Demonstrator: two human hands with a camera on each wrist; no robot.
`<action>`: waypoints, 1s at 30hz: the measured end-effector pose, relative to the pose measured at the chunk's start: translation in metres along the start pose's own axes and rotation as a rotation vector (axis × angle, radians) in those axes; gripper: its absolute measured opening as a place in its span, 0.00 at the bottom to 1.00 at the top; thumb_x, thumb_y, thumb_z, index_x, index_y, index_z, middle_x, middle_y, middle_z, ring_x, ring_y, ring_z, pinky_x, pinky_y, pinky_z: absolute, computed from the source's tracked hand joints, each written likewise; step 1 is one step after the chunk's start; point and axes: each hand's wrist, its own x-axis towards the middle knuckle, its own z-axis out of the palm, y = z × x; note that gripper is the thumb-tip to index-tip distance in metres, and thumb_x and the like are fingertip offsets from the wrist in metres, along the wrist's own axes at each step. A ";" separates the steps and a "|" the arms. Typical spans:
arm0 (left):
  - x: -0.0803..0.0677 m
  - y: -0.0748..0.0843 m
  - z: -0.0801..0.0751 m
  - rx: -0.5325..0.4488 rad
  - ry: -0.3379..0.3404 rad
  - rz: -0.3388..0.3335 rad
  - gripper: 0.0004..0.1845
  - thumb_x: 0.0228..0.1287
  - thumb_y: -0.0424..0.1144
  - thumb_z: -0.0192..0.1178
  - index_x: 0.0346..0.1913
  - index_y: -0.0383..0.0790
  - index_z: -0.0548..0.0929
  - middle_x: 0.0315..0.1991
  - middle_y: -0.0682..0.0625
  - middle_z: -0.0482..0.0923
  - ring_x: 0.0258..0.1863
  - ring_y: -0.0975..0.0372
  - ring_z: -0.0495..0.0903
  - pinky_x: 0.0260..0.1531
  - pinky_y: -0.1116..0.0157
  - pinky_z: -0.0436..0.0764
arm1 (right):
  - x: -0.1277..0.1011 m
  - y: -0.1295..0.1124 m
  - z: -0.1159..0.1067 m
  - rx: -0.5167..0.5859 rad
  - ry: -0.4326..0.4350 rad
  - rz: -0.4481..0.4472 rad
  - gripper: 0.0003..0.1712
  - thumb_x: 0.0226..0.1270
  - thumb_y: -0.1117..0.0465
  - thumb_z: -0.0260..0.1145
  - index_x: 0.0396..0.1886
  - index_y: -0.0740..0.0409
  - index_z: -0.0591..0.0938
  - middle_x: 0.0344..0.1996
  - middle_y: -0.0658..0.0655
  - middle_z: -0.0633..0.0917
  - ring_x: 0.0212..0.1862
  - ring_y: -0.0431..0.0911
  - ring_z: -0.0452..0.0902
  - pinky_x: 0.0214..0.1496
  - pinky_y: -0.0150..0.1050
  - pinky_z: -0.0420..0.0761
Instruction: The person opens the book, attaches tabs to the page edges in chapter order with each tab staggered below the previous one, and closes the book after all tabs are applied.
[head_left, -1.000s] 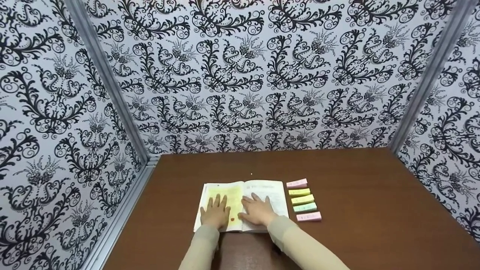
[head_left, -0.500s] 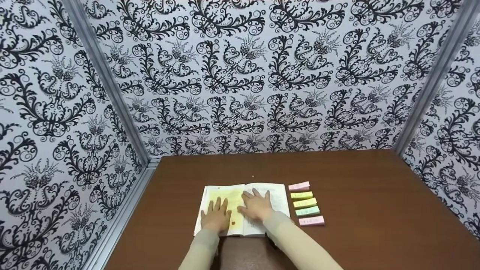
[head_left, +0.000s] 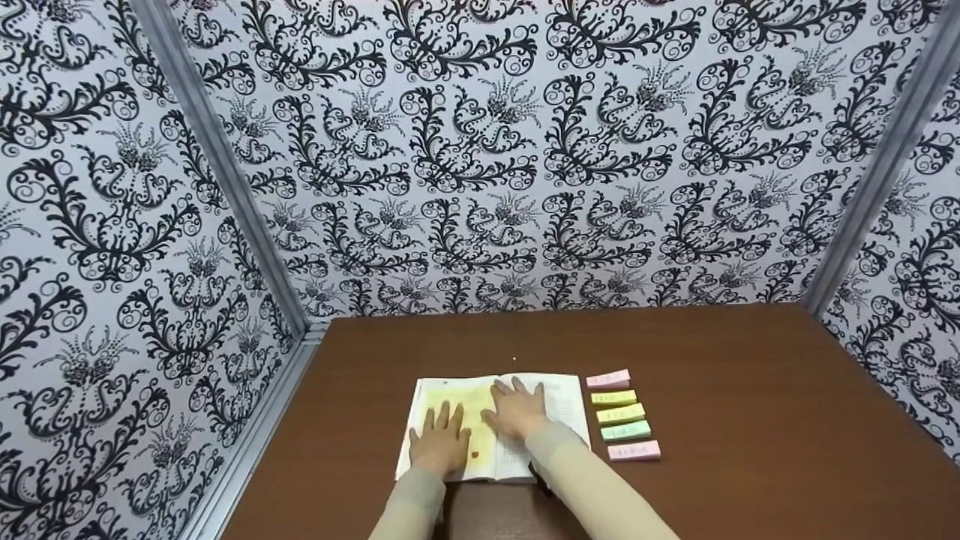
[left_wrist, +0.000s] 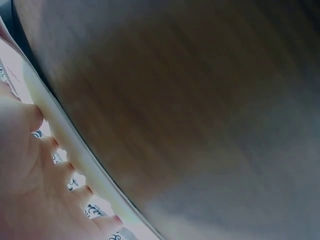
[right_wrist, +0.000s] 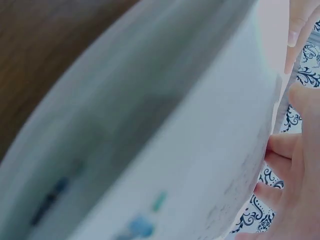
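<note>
An open book (head_left: 566, 405) lies on the brown table, its left page tinted yellow with a small red mark, its right page white with print. My left hand (head_left: 441, 442) rests with spread, straight fingers on the left page. On the right page near the fold lies my right hand (head_left: 519, 411), fingers also extended. The left wrist view shows the left hand (left_wrist: 35, 170) with its fingertips against the page edge. In the right wrist view the right hand (right_wrist: 292, 175) touches the curved page surface, and part of the other hand shows at the top.
Right of the book, several folded paper strips stand in a column: a pink strip (head_left: 608, 378) at the back, yellow ones, a green strip (head_left: 625, 430) and a pink strip (head_left: 634, 450) in front. Patterned walls (head_left: 480, 150) with grey metal posts (head_left: 225, 165) enclose the table (head_left: 735, 420).
My right hand has slid slightly away from me and inward along the right page. The left hand stays on the left page. The head view has shifted a little.
</note>
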 end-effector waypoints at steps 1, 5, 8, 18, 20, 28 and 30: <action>0.000 0.001 0.000 -0.001 -0.003 0.001 0.28 0.75 0.50 0.44 0.73 0.47 0.63 0.74 0.45 0.55 0.73 0.45 0.50 0.65 0.35 0.49 | -0.001 0.000 0.000 0.001 -0.001 0.002 0.36 0.69 0.38 0.55 0.68 0.54 0.72 0.69 0.51 0.70 0.71 0.56 0.59 0.65 0.69 0.55; -0.003 0.004 -0.001 0.002 -0.016 0.012 0.28 0.75 0.50 0.44 0.73 0.46 0.64 0.74 0.45 0.56 0.73 0.45 0.51 0.64 0.35 0.50 | -0.005 0.002 0.000 -0.005 -0.029 0.016 0.36 0.69 0.40 0.56 0.70 0.54 0.70 0.70 0.51 0.68 0.72 0.55 0.57 0.65 0.68 0.56; -0.004 0.005 -0.002 0.016 -0.021 0.015 0.28 0.75 0.51 0.44 0.73 0.47 0.63 0.74 0.46 0.56 0.73 0.45 0.52 0.64 0.36 0.51 | -0.008 0.002 0.001 -0.027 -0.068 0.018 0.38 0.69 0.39 0.55 0.72 0.53 0.66 0.72 0.50 0.64 0.73 0.54 0.54 0.66 0.67 0.54; 0.003 -0.001 -0.002 0.056 -0.031 -0.021 0.28 0.75 0.52 0.43 0.74 0.48 0.62 0.75 0.47 0.55 0.73 0.46 0.51 0.65 0.37 0.51 | -0.033 -0.007 0.000 -0.058 -0.137 -0.072 0.37 0.72 0.40 0.50 0.75 0.50 0.61 0.75 0.46 0.58 0.75 0.51 0.48 0.67 0.69 0.49; 0.003 -0.002 -0.002 0.053 -0.037 -0.016 0.29 0.75 0.52 0.42 0.74 0.48 0.62 0.75 0.47 0.54 0.73 0.46 0.51 0.65 0.36 0.51 | -0.041 -0.010 -0.001 -0.076 -0.132 -0.087 0.36 0.72 0.40 0.50 0.75 0.49 0.62 0.74 0.46 0.59 0.75 0.50 0.49 0.66 0.70 0.50; 0.001 -0.001 -0.005 0.047 -0.074 -0.017 0.29 0.75 0.51 0.42 0.75 0.48 0.60 0.75 0.46 0.53 0.74 0.46 0.49 0.65 0.36 0.49 | -0.081 -0.018 -0.005 -0.036 -0.176 -0.167 0.36 0.72 0.40 0.51 0.76 0.46 0.60 0.75 0.44 0.57 0.75 0.49 0.49 0.63 0.73 0.50; 0.002 -0.002 -0.007 0.048 -0.079 -0.016 0.29 0.75 0.51 0.42 0.75 0.48 0.59 0.76 0.46 0.52 0.74 0.46 0.48 0.65 0.35 0.48 | -0.089 -0.020 -0.005 -0.012 -0.194 -0.198 0.38 0.71 0.39 0.52 0.76 0.45 0.59 0.75 0.43 0.56 0.75 0.49 0.47 0.63 0.74 0.49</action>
